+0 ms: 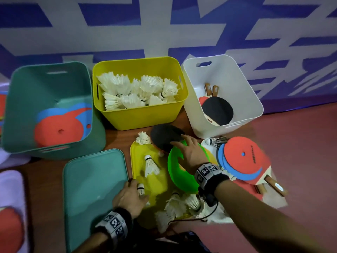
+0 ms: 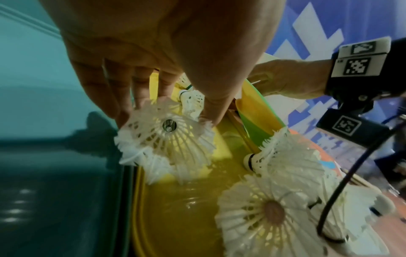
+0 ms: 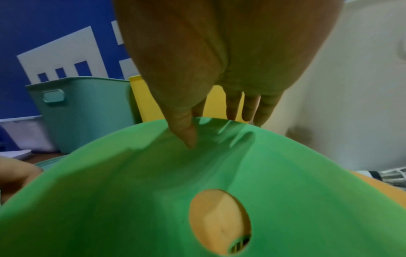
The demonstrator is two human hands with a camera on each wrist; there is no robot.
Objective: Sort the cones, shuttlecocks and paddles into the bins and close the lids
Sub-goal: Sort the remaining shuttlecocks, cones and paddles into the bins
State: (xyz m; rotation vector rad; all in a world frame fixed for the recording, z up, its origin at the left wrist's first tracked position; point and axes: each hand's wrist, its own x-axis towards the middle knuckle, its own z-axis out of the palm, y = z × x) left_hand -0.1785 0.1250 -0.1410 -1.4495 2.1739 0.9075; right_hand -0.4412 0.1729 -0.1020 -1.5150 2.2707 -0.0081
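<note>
Head view: left hand [image 1: 129,197] pinches a shuttlecock [image 1: 140,189]; right hand [image 1: 191,153] grips the green cone [image 1: 179,179] by its rim.

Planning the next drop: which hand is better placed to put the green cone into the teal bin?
Right, probably. The right hand already pinches the green cone at its rim, thumb on top. The left hand is busy gripping a shuttlecock over the yellow lid, though it sits nearer the teal bin.
</note>
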